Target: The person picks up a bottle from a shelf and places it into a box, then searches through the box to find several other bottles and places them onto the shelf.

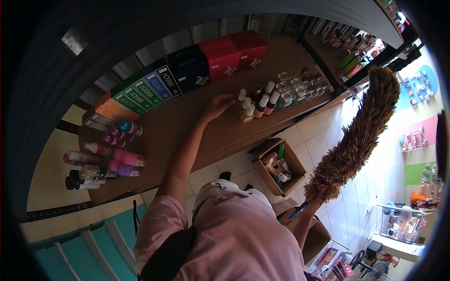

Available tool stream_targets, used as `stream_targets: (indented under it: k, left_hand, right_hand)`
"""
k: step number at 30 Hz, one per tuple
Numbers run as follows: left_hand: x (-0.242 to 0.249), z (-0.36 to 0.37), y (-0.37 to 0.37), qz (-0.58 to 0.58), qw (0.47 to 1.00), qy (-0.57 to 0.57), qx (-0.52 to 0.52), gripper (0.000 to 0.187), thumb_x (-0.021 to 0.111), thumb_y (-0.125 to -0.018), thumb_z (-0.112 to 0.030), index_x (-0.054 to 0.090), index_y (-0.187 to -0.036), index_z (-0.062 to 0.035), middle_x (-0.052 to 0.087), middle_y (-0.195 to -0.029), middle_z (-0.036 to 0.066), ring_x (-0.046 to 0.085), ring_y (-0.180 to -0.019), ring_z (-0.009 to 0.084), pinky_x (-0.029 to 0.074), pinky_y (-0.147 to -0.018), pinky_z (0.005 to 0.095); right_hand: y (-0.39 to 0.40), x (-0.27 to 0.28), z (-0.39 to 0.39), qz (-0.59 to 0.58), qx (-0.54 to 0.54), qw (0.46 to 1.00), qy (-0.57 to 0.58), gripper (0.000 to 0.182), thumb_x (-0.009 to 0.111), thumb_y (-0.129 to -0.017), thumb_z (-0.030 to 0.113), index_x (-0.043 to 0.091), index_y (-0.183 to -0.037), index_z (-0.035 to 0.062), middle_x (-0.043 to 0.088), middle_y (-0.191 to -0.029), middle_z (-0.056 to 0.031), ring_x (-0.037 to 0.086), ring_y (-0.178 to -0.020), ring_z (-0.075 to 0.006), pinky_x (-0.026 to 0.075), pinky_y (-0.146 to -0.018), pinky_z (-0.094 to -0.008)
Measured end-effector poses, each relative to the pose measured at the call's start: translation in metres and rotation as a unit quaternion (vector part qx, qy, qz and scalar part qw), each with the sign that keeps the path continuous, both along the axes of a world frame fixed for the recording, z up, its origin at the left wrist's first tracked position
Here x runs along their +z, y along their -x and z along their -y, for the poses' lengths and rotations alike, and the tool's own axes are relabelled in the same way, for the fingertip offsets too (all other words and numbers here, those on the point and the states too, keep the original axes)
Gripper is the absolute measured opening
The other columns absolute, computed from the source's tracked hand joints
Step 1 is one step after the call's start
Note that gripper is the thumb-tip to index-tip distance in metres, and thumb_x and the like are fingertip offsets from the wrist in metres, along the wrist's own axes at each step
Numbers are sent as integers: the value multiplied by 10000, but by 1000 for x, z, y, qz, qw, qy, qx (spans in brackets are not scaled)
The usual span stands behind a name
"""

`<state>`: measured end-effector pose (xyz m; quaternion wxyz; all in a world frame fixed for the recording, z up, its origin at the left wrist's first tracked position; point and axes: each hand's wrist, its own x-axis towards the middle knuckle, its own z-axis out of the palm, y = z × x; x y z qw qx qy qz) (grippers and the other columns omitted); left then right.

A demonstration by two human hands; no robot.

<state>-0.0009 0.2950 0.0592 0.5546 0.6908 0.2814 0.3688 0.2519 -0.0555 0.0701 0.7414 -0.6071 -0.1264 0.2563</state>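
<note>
My right hand (pixel 317 196) is wrapped round a brown feather duster (pixel 352 140), near the base of its feathers, and the duster points up and away to the right. My left hand (pixel 218 107) reaches over the brown shelf (pixel 173 126) with its fingers stretched out and nothing in them. Its fingertips are right beside a group of small bottles with white caps (pixel 247 110). Just beyond these, clear glass bottles (pixel 296 90) stand close together along the shelf.
Along the shelf's back stand green boxes (pixel 138 96), dark blue boxes (pixel 189 68) and red boxes (pixel 234 54). Pink and purple bottles (pixel 129 159) stand at the left end. An open cardboard box (pixel 280 166) of bottles sits on the tiled floor (pixel 347 187).
</note>
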Motion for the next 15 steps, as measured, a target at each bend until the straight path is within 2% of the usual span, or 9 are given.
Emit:
stream_targets:
  k: [3,6,9,12,15]
  left_hand:
    - [-2,-2,-2,25,999,33,-19,306,543,-775,-205,524,-1016,-19,535,-994,71,484,-917,118,379,-799,242]
    - [-5,-6,-5,30,998,40,-27,337,549,-773,-216,505,-1043,-20,527,-1008,69,481,-920,120,380,-796,239]
    - [-8,-8,-5,21,998,49,-30,349,552,-771,-221,500,-1050,-18,525,-1012,70,480,-920,115,382,-793,239]
    - [-8,-8,-3,11,999,28,-40,346,552,-772,-219,503,-1048,-16,532,-1001,68,485,-910,109,387,-783,237]
    - [-7,-6,-2,1,999,30,-44,336,548,-775,-214,508,-1041,-14,541,-981,65,492,-898,106,393,-776,235]
  right_hand:
    - [-10,-14,7,17,15,1000,5,299,431,-822,370,480,-967,113,517,-744,16,467,-568,-74,355,-469,-197]
    - [-16,-27,8,1,-50,999,7,298,422,-825,373,486,-953,112,523,-712,8,460,-542,-72,345,-453,-195]
    - [-17,-21,15,8,25,1000,4,301,427,-834,300,425,-1008,55,540,-787,-44,524,-594,-103,392,-458,-202]
    - [-14,-13,17,-31,17,999,21,308,429,-833,303,424,-1014,53,542,-787,-43,527,-592,-104,393,-454,-202]
    - [-19,-20,22,-24,41,999,11,311,436,-831,300,425,-1025,57,540,-789,-35,527,-592,-100,385,-437,-200]
